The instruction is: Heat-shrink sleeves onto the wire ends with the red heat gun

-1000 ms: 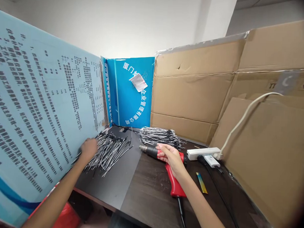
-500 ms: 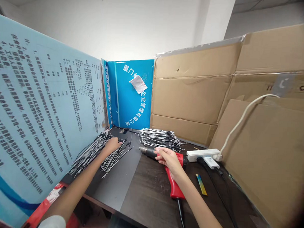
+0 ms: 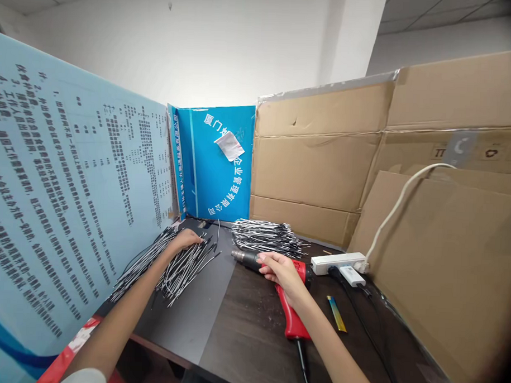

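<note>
Red-and-black heat gun (image 3: 287, 313), barrel (image 3: 250, 260) crosswise, pointing left; right hand (image 3: 283, 275) over it. Thin black-and-white wires (image 3: 182, 275), slanting far-right; left hand (image 3: 187, 240) at far ends. Both grasps: cannot tell.

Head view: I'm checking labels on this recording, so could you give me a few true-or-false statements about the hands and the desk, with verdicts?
1. The left hand is at the left wire pile. True.
2. The heat gun points toward the power strip. False: it points left, away from the strip.
3. The right hand appears in front of the heat gun. True.
4. The power strip is black. False: it is white.
5. A second wire pile lies beyond the heat gun. True.
6. The blue-and-yellow strip lies left of the heat gun. False: it lies right of it.
</note>
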The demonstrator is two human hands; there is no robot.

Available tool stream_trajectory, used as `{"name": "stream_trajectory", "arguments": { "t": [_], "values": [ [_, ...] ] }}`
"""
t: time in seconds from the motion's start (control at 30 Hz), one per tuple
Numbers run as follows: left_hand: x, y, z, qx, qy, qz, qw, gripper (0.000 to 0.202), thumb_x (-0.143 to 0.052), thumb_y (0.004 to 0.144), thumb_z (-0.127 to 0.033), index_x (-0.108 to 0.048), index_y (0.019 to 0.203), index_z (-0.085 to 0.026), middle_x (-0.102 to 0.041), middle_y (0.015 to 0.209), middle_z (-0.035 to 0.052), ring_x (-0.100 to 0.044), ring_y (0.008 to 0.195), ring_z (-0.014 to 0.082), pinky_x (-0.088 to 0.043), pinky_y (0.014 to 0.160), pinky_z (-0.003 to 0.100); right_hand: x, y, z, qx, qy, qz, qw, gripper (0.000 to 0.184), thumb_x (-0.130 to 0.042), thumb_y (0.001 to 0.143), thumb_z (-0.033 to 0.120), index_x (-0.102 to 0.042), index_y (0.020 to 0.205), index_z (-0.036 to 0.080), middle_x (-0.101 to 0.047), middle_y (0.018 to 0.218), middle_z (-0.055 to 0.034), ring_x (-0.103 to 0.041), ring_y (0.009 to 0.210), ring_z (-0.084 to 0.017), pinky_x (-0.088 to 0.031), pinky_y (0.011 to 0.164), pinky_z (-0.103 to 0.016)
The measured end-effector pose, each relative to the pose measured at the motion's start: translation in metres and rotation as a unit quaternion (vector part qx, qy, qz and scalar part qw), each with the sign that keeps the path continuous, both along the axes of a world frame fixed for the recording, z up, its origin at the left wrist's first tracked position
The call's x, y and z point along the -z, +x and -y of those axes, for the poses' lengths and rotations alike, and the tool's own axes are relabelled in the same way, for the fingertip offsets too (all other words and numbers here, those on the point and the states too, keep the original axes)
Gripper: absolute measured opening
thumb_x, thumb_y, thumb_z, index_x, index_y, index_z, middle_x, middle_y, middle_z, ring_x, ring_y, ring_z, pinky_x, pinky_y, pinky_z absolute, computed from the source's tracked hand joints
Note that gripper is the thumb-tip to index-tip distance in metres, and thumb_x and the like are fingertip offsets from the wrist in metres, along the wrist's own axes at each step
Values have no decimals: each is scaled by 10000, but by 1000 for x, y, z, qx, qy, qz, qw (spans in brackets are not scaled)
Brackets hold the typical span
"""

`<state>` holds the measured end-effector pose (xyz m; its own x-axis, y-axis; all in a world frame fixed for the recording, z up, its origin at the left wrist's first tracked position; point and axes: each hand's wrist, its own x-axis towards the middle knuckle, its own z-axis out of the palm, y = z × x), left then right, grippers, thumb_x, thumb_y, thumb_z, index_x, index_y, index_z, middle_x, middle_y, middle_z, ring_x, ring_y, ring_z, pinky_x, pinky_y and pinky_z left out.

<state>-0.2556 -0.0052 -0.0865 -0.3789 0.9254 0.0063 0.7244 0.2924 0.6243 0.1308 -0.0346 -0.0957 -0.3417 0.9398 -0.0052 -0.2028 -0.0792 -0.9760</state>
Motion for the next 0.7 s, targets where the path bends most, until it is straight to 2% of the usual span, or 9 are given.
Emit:
{"name": "stream_trajectory", "arguments": {
  "t": [0.17, 0.3, 0.43, 0.57, 0.7],
  "values": [
    [-5, -3, 2, 20, -6, 71, 997, 472, -744, 596, -626, -674, 692, -169, -445, 512, -29, -400, 474, 122, -307, 467, 252, 2, -1, -2, 12, 3, 2, 1000, 287, -806, 744, 413, -770, 915, 185, -783, 917, -78, -712, 667, -142, -504, 536, -182],
    [-11, -3, 1, 15, 25, 77, 997, 469, -752, 584, -611, -697, 727, -168, -517, 569, -13, -465, 534, 139, -332, 500, 249, 3, -2, -1, 7, 3, 7, 1000, 302, -804, 744, 413, -769, 933, 180, -782, 921, -78, -714, 678, -141, -503, 543, -179],
    [-19, -3, 2, 29, 63, 61, 996, 415, -776, 579, -566, -709, 684, -170, -607, 624, 26, -538, 607, 177, -351, 536, 263, 0, -1, 1, 3, 5, 12, 1000, 291, -791, 760, 413, -767, 934, 181, -778, 936, -76, -707, 687, -132, -504, 555, -175],
    [-29, 1, 4, 46, 99, 61, 992, 433, -776, 590, -584, -736, 700, -168, -706, 739, 72, -624, 750, 244, -425, 626, 290, -6, 0, 6, 6, 16, 3, 1000, 287, -800, 750, 409, -766, 923, 183, -774, 912, -72, -703, 682, -143, -506, 553, -191],
    [-42, 8, 1, 64, 157, 78, 982, 499, -736, 653, -631, -760, 800, -155, -759, 929, 101, -653, 927, 285, -478, 762, 310, -10, 0, 9, 8, 42, 9, 999, 331, -809, 739, 445, -763, 927, 177, -765, 889, -71, -699, 689, -163, -492, 540, -207]
  ]
}}
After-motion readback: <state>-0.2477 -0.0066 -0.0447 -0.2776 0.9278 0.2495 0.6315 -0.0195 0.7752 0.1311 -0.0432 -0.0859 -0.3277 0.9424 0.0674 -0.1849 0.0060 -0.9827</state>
